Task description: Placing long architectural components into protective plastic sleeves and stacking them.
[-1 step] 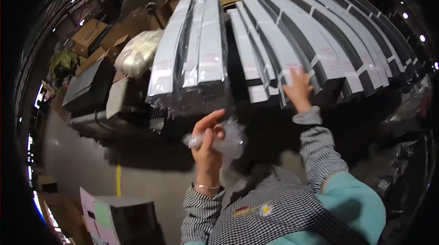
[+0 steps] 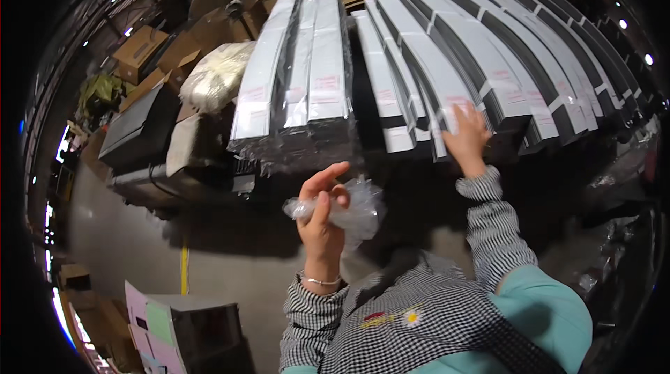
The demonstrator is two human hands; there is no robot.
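My left hand (image 2: pixel 319 234) is held up in front of the bundles, its thumb and fingers curled round a crumpled piece of clear plastic film (image 2: pixel 364 210). Part of the film sticks out on both sides of the fingers. Farther right, my right hand (image 2: pixel 467 138) has its fingers spread on the near end of a long white-topped bundle (image 2: pixel 441 70). That bundle is one of several lying side by side, with dark sides and white bands across them. Left of them, a group of similar long bundles (image 2: pixel 326 46) is wrapped in clear plastic.
Cardboard boxes (image 2: pixel 138 51), a pale plastic-wrapped bag (image 2: pixel 215 79) and a black box (image 2: pixel 142 121) stand at the left. A pink and green carton (image 2: pixel 159 325) is at the lower left, near a yellow floor line (image 2: pixel 185 266). Crumpled plastic (image 2: pixel 606 252) lies at the right.
The view has shifted slightly, so most things sit a little farther right. My left hand still grips the film, and my right hand stays on the bundle's near end.
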